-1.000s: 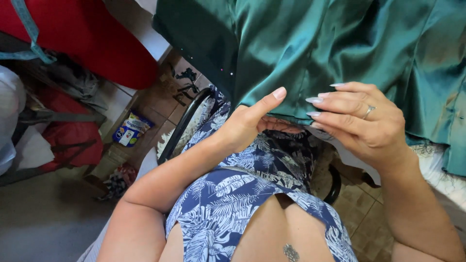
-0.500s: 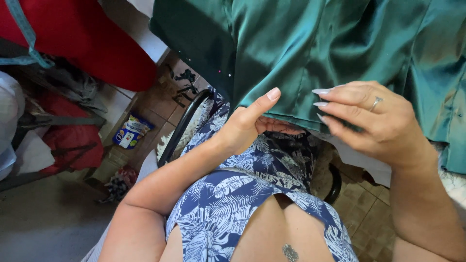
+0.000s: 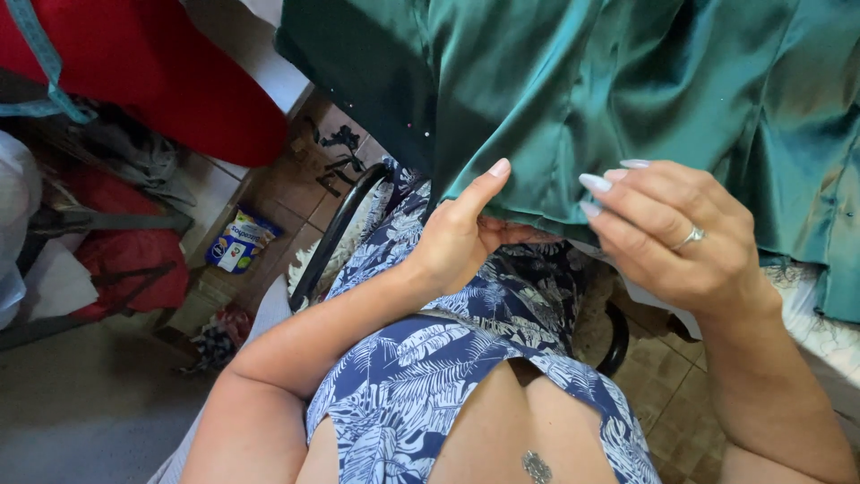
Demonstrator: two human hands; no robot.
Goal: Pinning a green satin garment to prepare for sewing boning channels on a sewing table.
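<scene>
Both hands are raised at the lower edge of a green satin garment (image 3: 627,99), which is draped from above and fills the upper right of the view. The left hand (image 3: 461,237) is tucked under the hem, its thumb pressed against the outer face of the cloth and its fingers hidden behind the fold, so the fabric edge is pinched between them. The right hand (image 3: 676,237) is held just beside the left one, at the hem, with the fingers curled inward and their long pale nails turned toward the cloth; a ring (image 3: 690,237) is worn on one finger. Whether cloth is actually gripped by the right hand cannot be told, since the fingertips only appear to meet the edge. The garment thus lies directly above and in front of both hands, its hem hanging between them. The left forearm is brought up from the lower left, bent at the wrist; the right forearm rises from the lower right corner. A blue leaf-print dress (image 3: 430,358) is worn beneath. A black chair frame (image 3: 336,237) and red fabric (image 3: 152,72) are seen at the left, over a tiled floor (image 3: 287,193).
</scene>
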